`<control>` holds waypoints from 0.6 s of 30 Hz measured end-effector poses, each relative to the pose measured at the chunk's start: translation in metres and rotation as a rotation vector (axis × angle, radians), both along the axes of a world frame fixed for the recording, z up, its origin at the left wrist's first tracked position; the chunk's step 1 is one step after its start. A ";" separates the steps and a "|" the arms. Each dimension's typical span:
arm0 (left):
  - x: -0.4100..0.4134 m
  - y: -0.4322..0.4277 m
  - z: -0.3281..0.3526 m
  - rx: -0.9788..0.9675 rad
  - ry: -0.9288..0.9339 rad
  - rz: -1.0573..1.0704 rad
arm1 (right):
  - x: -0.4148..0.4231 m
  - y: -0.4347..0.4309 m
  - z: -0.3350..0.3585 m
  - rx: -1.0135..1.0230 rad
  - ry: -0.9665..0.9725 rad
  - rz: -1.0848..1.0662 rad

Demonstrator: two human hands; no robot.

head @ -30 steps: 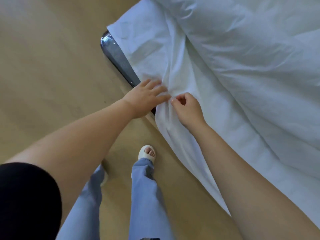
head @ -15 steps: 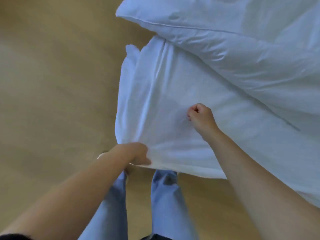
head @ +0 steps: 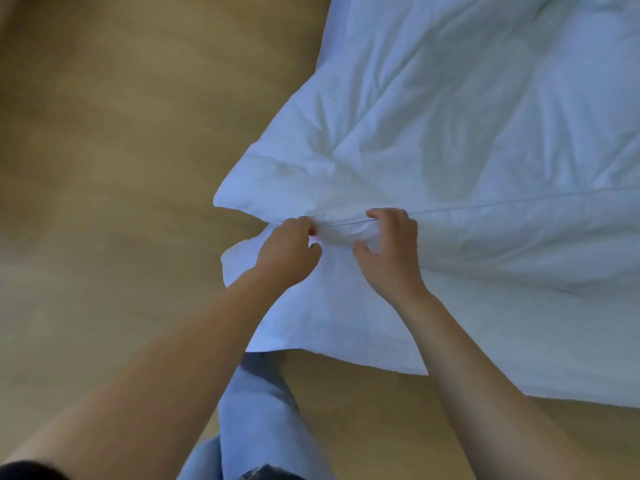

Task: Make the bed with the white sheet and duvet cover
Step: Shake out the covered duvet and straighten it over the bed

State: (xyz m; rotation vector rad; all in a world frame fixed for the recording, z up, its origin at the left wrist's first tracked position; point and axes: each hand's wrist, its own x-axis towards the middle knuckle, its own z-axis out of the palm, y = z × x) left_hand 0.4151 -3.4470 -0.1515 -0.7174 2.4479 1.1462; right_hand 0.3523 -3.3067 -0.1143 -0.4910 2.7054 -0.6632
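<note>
Two hands meet at the near corner of the bedding. Furthest left is bare wooden floor (head: pixel 104 202). Next, the left hand (head: pixel 287 252) pinches a small fold of white cloth between thumb and curled fingers, right on the piped seam (head: pixel 519 201) of the duvet cover (head: pixel 450 116). Just beside it, the right hand (head: pixel 389 251) has its fingers hooked over a bunched roll of the same edge, thumb underneath, with a short gather of cloth between the two grips. From there the duvet cover spreads up and to the right, puffed and creased, its corner jutting out over the floor. Below it a flatter layer, probably the white sheet (head: pixel 346 323), hangs over the bed's edge above a blue trouser leg (head: pixel 256 410). The step looks like squaring this corner. To do it well, pinch on the seam itself rather than on loose cloth, draw the hands apart along it to take out the gather, then tug toward the corner so the filling sits right up into the tip.
</note>
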 end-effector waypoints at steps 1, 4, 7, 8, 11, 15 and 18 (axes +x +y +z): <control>-0.012 -0.009 0.000 -0.037 0.025 -0.007 | -0.011 -0.004 0.000 0.130 0.064 0.084; -0.042 -0.036 0.002 -0.179 0.018 -0.125 | -0.035 -0.025 -0.008 0.563 -0.019 0.353; -0.075 -0.061 0.004 -0.326 -0.062 -0.464 | -0.062 -0.049 -0.015 0.599 -0.031 0.379; -0.085 -0.070 0.005 -0.367 -0.094 -0.564 | -0.074 -0.055 -0.014 0.537 -0.027 0.298; -0.120 -0.098 0.003 -0.415 -0.122 -0.603 | -0.113 -0.055 0.002 0.262 -0.031 -0.122; -0.202 -0.143 0.024 -0.303 -0.119 -0.463 | -0.154 -0.057 0.024 0.217 -0.049 -0.404; -0.275 -0.153 0.057 -0.218 -0.023 -0.477 | -0.183 -0.075 0.032 0.303 0.075 -0.432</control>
